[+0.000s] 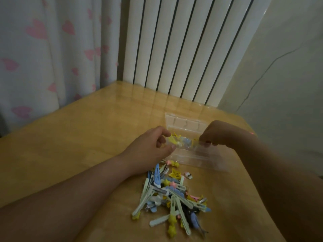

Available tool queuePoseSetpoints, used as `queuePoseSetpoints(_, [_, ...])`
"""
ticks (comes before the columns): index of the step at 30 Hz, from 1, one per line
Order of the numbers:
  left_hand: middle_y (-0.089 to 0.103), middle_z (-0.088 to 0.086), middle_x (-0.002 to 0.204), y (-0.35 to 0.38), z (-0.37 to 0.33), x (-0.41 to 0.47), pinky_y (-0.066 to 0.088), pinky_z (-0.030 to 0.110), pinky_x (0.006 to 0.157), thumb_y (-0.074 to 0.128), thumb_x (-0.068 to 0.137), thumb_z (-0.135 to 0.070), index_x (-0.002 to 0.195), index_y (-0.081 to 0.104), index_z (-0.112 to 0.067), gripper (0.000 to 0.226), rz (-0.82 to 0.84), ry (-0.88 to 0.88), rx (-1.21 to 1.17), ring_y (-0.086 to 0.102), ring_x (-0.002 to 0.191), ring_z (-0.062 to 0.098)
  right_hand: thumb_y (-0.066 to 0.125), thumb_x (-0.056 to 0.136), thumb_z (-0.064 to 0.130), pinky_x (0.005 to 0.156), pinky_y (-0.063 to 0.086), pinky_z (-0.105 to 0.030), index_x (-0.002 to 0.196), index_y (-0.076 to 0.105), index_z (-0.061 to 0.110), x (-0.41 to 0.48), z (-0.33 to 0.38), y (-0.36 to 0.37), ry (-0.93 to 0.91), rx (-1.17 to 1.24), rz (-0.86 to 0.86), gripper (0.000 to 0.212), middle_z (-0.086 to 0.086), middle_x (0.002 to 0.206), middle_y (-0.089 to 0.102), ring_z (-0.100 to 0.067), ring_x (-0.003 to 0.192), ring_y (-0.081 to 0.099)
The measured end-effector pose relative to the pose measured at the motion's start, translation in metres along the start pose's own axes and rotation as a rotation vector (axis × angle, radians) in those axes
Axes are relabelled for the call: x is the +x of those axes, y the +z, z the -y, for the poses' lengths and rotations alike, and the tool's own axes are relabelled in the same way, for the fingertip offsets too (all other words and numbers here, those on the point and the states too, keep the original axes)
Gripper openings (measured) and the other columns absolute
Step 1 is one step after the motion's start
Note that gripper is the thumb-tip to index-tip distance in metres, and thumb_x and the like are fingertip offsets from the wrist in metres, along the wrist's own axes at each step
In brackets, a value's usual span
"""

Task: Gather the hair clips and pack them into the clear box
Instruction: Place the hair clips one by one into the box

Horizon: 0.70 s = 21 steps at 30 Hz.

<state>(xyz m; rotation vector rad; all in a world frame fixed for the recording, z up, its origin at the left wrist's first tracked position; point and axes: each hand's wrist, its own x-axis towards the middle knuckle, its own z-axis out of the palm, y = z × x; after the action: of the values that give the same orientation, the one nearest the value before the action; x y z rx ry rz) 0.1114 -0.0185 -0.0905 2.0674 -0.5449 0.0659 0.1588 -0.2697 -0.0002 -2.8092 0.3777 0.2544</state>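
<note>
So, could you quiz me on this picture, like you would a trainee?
1. True or false: the pile of hair clips lies on the wooden table, nearer the camera than the clear box.
2. Which hands hold the box? A: left only. B: right only. C: both.
3. Fill in: the curtain has pink ___ on it.
Key: 1 true; 2 C, left hand and right hand; 3 hearts.
</note>
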Motion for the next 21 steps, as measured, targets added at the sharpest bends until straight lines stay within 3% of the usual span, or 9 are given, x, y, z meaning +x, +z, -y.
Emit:
queuePoseSetpoints(4, [0.057,-0.009,0.113,0.0,0.0,0.0,0.055,0.038,0.093,0.065,0.099,-0.051,0.135,0.056,-0.031,0.042,0.002,0.001,0.003,0.058,0.105,0.011,0.08,0.086,0.022,0.067,0.054,-0.03,0.085,0.084,0.007,-0.005,-0.007,0.007,-0.078,0.133,-0.075,0.016,-0.01,0.087,0.08,-0.023,0.074,0.065])
queuePoseSetpoints(8, [0.058,-0.01,0.112,-0.001,-0.001,-0.001,0.055,0.035,0.093,0.065,0.099,-0.051,0.135,0.056,-0.032,0.042,0.001,0.003,0.007,0.059,0.105,0.009,0.069,0.098,0.032,0.063,0.051,-0.028,0.102,0.08,0.017,-0.034,-0.02,0.013,-0.244,0.252,-0.335,0.019,0.003,0.088,0.075,-0.015,0.078,0.068])
queuePoseSetpoints(11, [0.059,-0.011,0.113,-0.002,-0.002,-0.001,0.055,0.035,0.094,0.065,0.099,-0.052,0.136,0.056,-0.032,0.043,0.001,-0.008,0.015,0.059,0.106,0.007,0.067,0.1,0.033,0.063,0.046,-0.026,0.097,0.078,0.024,-0.07,-0.027,0.018,-0.36,0.358,-0.473,0.015,0.01,0.085,0.073,-0.008,0.073,0.065])
queuePoseSetpoints(14, [0.059,-0.01,0.112,-0.001,-0.004,-0.002,0.056,0.033,0.092,0.066,0.099,-0.052,0.135,0.057,-0.032,0.042,-0.002,-0.022,0.012,0.06,0.103,0.007,0.068,0.099,0.032,0.062,0.051,-0.022,0.094,0.076,0.031,-0.1,-0.033,0.027,-0.469,0.385,-0.342,0.009,0.009,0.08,0.073,-0.004,0.07,0.066])
queuePoseSetpoints(17, [0.061,-0.007,0.11,-0.001,-0.007,-0.002,0.056,0.034,0.091,0.067,0.099,-0.05,0.133,0.058,-0.032,0.04,-0.007,-0.024,0.014,0.062,0.1,0.009,0.072,0.097,0.031,0.071,0.056,-0.021,0.095,0.077,0.034,-0.113,-0.034,0.039,-0.518,0.182,-0.13,0.006,0.015,0.084,0.075,0.002,0.076,0.068])
queuePoseSetpoints(21, [0.063,-0.006,0.11,-0.002,-0.008,-0.002,0.057,0.038,0.092,0.067,0.099,-0.049,0.132,0.058,-0.032,0.038,-0.009,-0.03,0.005,0.064,0.101,0.013,0.073,0.094,0.039,0.083,0.059,-0.027,0.107,0.077,0.035,-0.118,-0.03,0.042,-0.508,-0.038,-0.122,0.014,0.018,0.096,0.072,0.002,0.086,0.065])
